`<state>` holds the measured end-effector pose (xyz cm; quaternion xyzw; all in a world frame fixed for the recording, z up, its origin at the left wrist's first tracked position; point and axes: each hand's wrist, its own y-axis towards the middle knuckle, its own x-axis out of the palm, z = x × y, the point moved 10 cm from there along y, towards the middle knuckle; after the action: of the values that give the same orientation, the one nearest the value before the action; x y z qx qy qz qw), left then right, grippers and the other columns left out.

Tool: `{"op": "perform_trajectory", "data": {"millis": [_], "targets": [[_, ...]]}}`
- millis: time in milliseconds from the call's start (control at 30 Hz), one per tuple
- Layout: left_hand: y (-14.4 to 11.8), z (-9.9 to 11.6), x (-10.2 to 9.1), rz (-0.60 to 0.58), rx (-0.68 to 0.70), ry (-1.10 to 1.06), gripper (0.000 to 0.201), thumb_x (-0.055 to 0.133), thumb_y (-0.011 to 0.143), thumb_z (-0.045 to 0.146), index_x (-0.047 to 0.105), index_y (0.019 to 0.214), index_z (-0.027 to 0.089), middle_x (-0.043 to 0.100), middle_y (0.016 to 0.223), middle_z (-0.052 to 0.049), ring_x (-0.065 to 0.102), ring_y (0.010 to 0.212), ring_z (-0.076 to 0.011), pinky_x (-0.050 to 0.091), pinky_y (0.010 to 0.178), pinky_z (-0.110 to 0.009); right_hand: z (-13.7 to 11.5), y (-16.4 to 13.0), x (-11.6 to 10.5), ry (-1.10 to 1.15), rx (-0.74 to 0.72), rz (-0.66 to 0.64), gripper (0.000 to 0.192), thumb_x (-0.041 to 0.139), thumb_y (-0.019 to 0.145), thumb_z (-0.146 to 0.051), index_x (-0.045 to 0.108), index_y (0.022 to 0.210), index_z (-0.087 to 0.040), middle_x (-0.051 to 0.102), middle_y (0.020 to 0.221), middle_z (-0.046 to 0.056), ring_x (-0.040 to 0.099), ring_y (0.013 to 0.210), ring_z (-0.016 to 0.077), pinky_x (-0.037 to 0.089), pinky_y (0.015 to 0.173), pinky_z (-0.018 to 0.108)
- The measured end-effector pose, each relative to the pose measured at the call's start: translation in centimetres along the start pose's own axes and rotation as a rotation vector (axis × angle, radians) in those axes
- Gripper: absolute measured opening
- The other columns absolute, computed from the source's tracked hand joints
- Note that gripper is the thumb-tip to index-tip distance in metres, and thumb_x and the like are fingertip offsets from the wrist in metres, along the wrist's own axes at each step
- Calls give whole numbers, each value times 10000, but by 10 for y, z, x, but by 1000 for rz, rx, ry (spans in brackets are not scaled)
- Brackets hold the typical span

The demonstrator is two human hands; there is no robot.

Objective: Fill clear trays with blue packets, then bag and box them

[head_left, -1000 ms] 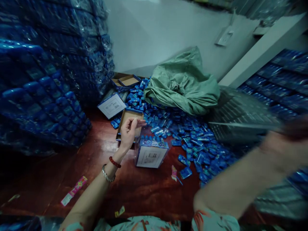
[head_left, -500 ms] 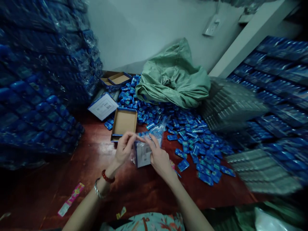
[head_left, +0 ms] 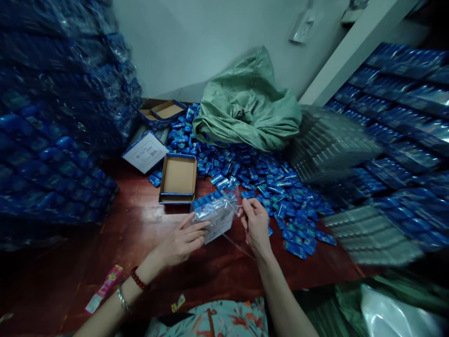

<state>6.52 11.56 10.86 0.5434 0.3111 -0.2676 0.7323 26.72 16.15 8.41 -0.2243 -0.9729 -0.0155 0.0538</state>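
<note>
A small box filled with blue packets (head_left: 214, 216) lies tilted on the red-brown table (head_left: 147, 236), wrapped in clear plastic film. My left hand (head_left: 182, 241) presses against its left side, fingers spread on the film. Just right of the box, my right hand (head_left: 255, 225) pinches the loose end of the film between fingertips. An empty open cardboard box (head_left: 178, 177) with a blue rim sits behind the wrapped one.
Loose blue packets (head_left: 277, 196) cover the table to the right. A green sack (head_left: 247, 110) lies at the back, more open boxes (head_left: 162, 111) and a flat box lid (head_left: 145, 152) at the back left. Wrapped blue stacks (head_left: 52, 117) rise on both sides. A pink wrapper (head_left: 103, 289) lies near the front edge.
My right arm came in from the far right to the box. The box has tipped over towards me, my left hand moved onto its side, and my right hand pulled the film rightwards.
</note>
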Motion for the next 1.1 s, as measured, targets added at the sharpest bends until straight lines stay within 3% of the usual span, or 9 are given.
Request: {"op": "perform_trajectory", "data": {"millis": [100, 233, 367, 500, 600, 700, 767, 933, 1100], "targets": [[-20, -5, -4, 28, -10, 83, 219, 415, 880, 48, 582, 970, 160, 603, 1236, -107, 362, 1335, -202, 138, 1150, -542, 20, 1, -24, -170, -101, 163, 326, 609, 764, -474, 503, 651, -188, 496, 609, -44, 421, 494, 74, 350, 461, 196], [-37, -26, -11, 185, -109, 75, 333, 498, 813, 19, 568, 1071, 219, 428, 1411, -93, 305, 1361, -238, 306, 1091, -537, 52, 8, -27, -157, -203, 249, 313, 560, 784, -473, 582, 735, -165, 575, 918, 43, 530, 848, 143, 423, 772, 273], [-37, -44, 4, 124, -222, 56, 360, 484, 812, 55, 543, 1127, 218, 422, 1404, -120, 419, 1291, -226, 477, 972, -420, 80, 33, 5, 46, -89, 101, 343, 499, 812, -511, 523, 750, -174, 539, 753, -19, 496, 701, 114, 411, 690, 250], [-35, -43, 1, 192, -239, 11, 242, 483, 799, 100, 558, 1022, 160, 361, 1416, -205, 465, 1242, -272, 502, 907, -397, 76, 46, 17, 52, -94, 74, 324, 534, 796, -499, 476, 736, -185, 477, 661, -58, 445, 630, 94, 381, 630, 214], [-35, -54, -8, 410, -390, -60, 198, 469, 837, 156, 507, 1030, 179, 485, 1290, -175, 517, 1168, -245, 480, 912, -420, 77, 41, 22, 68, -75, 33, 325, 592, 754, -462, 494, 906, -193, 542, 715, -47, 493, 637, 104, 399, 621, 215], [-51, -80, -18, 822, -699, -190, 180, 446, 896, 240, 452, 1074, 213, 550, 1180, -104, 547, 1101, -185, 447, 941, -394, 83, 25, 31, 97, -46, -34, 330, 572, 771, -447, 500, 979, -200, 604, 797, -12, 557, 688, 128, 440, 654, 244], [-58, -100, -9, 970, -910, -344, 253, 439, 914, 321, 445, 1146, 221, 539, 1217, -90, 525, 1131, -158, 403, 993, -356, 86, 13, 31, 103, -56, -12, 302, 550, 793, -433, 532, 971, -190, 629, 879, 22, 584, 778, 148, 456, 726, 274], [-36, -130, 40, 672, -1109, -928, 511, 356, 887, 578, 611, 1044, 164, 646, 1105, -105, 549, 1138, -200, 421, 976, -342, 80, 3, 27, 72, -92, 70, 320, 504, 825, -404, 596, 1007, -158, 644, 968, 66, 589, 862, 175, 454, 803, 323], [-35, -136, 20, 714, -1060, -953, 493, 444, 828, 617, 673, 880, 184, 694, 955, -79, 635, 937, -205, 490, 853, -335, 35, 6, 38, 10, -309, 45, 332, 442, 842, -392, 650, 967, -165, 661, 912, 66, 598, 849, 191, 455, 798, 334]]}}
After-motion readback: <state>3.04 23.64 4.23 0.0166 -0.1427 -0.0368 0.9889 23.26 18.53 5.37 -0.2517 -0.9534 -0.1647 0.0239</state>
